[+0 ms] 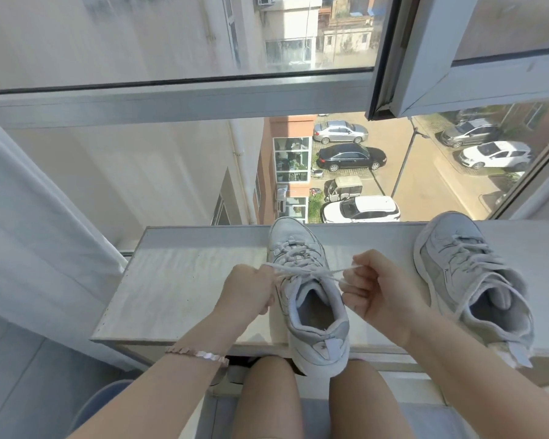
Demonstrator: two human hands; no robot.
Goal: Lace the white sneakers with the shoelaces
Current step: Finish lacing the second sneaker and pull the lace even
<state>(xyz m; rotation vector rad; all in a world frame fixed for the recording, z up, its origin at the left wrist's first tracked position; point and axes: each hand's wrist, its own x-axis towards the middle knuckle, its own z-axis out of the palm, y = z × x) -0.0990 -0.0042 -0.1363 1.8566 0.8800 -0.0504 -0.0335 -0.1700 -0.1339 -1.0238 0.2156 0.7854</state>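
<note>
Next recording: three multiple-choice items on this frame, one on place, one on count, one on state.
1. Where is the idle sneaker?
A. on the floor
B. on a lap
C. on the ledge, right of the worked sneaker

2. How many sneakers are on the ledge?
A. one
B. two
C. three

3. The left hand and right hand:
A. each grip a lace end
B. lie flat and open
C. lift a sneaker

Key: C, it stands on the ledge at the right. B, two sneakers show there. A, the lace runs taut from the sneaker into both curled hands.
</note>
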